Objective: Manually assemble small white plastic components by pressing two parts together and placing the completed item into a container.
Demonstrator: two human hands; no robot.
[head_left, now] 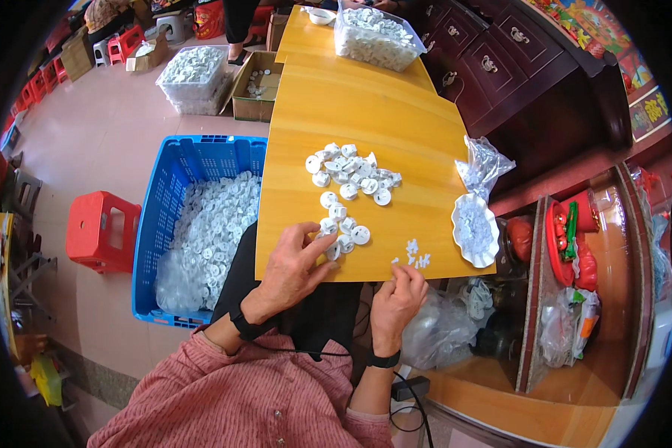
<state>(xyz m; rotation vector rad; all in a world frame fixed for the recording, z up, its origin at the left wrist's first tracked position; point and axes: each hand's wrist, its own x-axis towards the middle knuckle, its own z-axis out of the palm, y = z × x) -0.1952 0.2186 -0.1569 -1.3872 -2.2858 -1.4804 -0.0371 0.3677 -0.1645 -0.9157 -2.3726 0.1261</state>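
My left hand (290, 267) is at the near edge of the yellow table (396, 104), thumb and fingers curled around a round white plastic part (333, 252). Beside it lie a few more parts of the same kind, disc-shaped with a raised block. Farther up the table is a loose pile of these parts (357, 175). At the front edge, my right hand (397, 302) is pinched, with a tiny white plastic piece (395, 260) at its fingertips. Several similar tiny pieces (418, 260) lie just beyond those fingers.
A scalloped white dish (455, 224) of small pieces and a clear plastic bag (485, 166) sit at the table's right edge. On the left stand a blue crate (148, 224) full of white parts and a red stool (101, 231). A filled clear tub (377, 51) stands at the far end.
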